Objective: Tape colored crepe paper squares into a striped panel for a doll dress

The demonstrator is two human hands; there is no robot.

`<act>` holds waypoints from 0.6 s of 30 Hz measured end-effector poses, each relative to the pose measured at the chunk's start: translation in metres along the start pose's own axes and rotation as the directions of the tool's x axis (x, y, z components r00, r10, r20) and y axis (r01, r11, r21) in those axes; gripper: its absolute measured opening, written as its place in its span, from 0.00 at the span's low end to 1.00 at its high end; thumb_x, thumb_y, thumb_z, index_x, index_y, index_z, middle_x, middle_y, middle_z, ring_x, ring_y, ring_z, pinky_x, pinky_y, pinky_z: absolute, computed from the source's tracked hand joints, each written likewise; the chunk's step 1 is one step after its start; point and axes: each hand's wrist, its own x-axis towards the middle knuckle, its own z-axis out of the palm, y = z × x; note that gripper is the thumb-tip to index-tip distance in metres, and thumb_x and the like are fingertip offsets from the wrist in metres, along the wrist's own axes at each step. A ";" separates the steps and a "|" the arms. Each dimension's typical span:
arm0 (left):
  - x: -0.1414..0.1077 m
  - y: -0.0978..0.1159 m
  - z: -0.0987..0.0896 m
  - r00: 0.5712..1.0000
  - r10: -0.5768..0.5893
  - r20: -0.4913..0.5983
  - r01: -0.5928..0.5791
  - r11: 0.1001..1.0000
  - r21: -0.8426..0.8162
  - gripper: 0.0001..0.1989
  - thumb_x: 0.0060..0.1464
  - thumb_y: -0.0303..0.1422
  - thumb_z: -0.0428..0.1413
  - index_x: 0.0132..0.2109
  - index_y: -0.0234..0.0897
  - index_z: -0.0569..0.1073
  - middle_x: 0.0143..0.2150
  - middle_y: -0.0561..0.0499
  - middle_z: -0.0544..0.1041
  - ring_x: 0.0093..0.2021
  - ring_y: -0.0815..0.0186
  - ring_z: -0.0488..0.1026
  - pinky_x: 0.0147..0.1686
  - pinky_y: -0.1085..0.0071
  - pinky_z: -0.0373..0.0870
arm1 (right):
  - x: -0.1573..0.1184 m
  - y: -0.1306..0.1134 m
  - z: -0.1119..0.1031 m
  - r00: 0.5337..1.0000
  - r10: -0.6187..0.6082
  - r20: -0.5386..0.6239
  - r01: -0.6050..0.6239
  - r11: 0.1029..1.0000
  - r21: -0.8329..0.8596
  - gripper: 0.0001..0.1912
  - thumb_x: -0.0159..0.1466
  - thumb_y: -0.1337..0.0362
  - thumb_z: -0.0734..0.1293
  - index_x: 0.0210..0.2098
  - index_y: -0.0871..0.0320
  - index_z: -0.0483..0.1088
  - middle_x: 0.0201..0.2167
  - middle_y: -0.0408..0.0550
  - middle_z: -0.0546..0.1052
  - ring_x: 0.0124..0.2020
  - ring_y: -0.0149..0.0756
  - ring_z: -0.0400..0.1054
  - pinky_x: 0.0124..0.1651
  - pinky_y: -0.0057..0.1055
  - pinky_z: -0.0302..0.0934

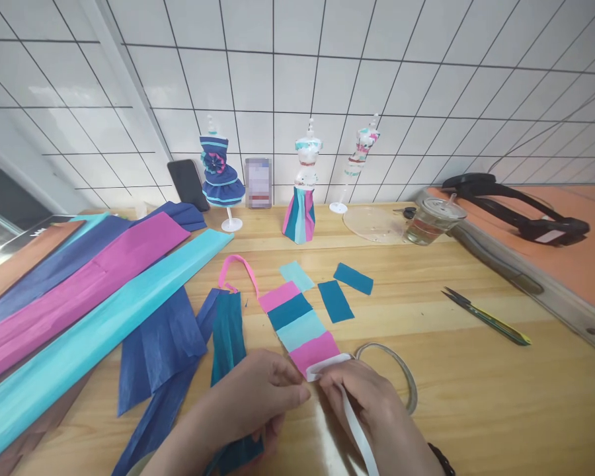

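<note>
A strip of joined crepe-paper panels (297, 327) in pink, dark teal and light aqua lies slantwise before me. My right hand (371, 403) pinches a narrow white tape (330, 363) that lies across the near pink panel; its tail hangs below my fingers. A thin tape roll (410, 383) lies beside that hand, partly behind it. My left hand (262, 390) is at the pink panel's near corner, thumb and forefinger brought close together; whatever is between them is hidden. Under this forearm runs a pleated teal paper piece (228, 330).
Loose teal rectangles (336, 301) and an aqua one (297, 274) lie beyond. Thread snips (486, 318) rest at right. Folded crepe paper (109, 291) covers the left. Small dress forms (306, 165), phones (258, 184) and a lidded cup (434, 221) stand at the back.
</note>
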 end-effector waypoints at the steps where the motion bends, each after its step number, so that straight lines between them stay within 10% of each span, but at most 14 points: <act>1: 0.002 0.001 0.002 1.000 0.005 -0.003 -0.005 1.000 -0.020 0.14 0.50 0.41 0.51 0.35 0.34 0.72 0.13 0.60 0.64 0.09 0.74 0.62 0.09 0.81 0.53 | 0.000 0.001 0.001 1.000 -0.001 0.003 0.001 1.000 0.000 0.11 0.62 0.74 0.56 0.30 0.55 0.67 0.26 0.42 0.73 0.28 0.32 0.67 0.31 0.27 0.60; 18: 0.008 0.006 0.007 0.994 -0.056 -0.094 0.054 0.998 -0.021 0.10 0.48 0.37 0.49 0.23 0.37 0.63 0.11 0.60 0.63 0.09 0.74 0.62 0.09 0.82 0.52 | 0.001 0.003 -0.002 0.999 -0.001 -0.036 -0.001 0.998 -0.055 0.12 0.63 0.74 0.56 0.29 0.55 0.66 0.27 0.42 0.73 0.30 0.33 0.66 0.34 0.30 0.58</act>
